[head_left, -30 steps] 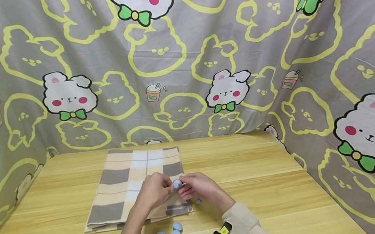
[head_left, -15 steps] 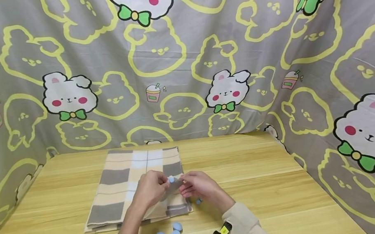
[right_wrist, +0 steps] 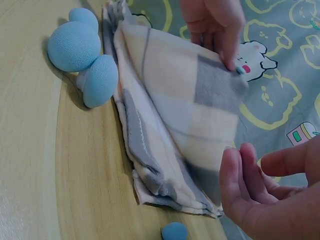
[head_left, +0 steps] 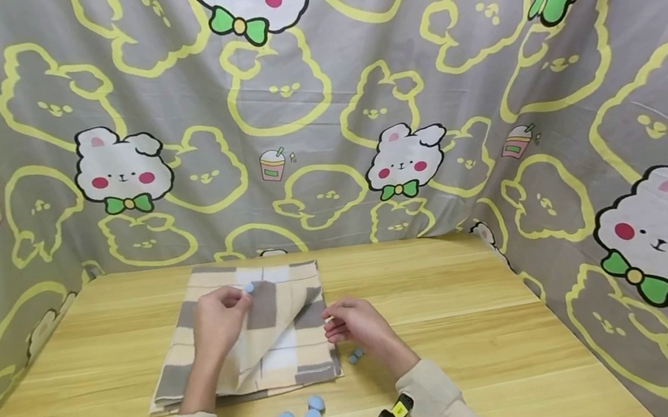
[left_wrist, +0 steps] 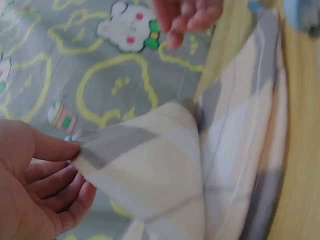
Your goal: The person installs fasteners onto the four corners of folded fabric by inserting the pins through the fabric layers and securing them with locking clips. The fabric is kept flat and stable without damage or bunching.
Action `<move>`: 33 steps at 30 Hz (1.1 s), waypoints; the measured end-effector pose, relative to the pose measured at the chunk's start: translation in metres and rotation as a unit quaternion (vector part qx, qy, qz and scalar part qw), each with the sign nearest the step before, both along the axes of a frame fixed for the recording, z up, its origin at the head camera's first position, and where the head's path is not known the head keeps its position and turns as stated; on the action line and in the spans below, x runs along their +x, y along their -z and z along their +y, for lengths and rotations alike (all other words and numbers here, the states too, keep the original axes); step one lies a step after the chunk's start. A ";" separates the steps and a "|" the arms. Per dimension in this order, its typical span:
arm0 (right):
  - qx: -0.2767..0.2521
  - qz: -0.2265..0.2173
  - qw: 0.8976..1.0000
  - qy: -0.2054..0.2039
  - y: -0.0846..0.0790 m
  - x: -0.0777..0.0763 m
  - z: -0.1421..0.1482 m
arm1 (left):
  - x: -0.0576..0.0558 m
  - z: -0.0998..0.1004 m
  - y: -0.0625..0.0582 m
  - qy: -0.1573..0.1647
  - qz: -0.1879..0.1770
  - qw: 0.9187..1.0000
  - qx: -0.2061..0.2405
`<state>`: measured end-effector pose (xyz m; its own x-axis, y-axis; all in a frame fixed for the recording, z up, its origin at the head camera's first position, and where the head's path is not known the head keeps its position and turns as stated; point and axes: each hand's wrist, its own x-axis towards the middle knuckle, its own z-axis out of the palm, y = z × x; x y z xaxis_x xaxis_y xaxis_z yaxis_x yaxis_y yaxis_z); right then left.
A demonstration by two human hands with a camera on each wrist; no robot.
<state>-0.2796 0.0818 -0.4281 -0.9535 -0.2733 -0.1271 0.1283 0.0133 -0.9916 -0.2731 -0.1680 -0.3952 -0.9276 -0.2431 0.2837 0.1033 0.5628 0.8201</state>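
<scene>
Currently, the left hand [head_left: 218, 320] is pinching a small blue piece [head_left: 249, 287] and a lifted corner of the plaid cloth [head_left: 282, 333], which is lying on the worktop [head_left: 464, 335]; the right hand [head_left: 357, 325], fingers relaxed, is hovering near its right edge.

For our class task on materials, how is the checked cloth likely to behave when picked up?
The checked cloth is probably floppy: it curves softly away from the left hand, which pinches a raised corner. It may unfold if lifted, since stacked layers show at its edge.
</scene>
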 end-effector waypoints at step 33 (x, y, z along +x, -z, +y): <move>0.009 -0.004 1.000 -0.013 0.000 -0.002 0.004 | -0.001 -0.074 0.039 -0.038 -0.129 0.989 -0.053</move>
<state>-0.2814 0.0853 -0.4285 -0.9452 -0.2952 -0.1395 0.1353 0.0345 -0.9902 -0.2741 -0.2424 -0.4340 -0.9524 -0.2971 0.0679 -0.1481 0.6458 0.7490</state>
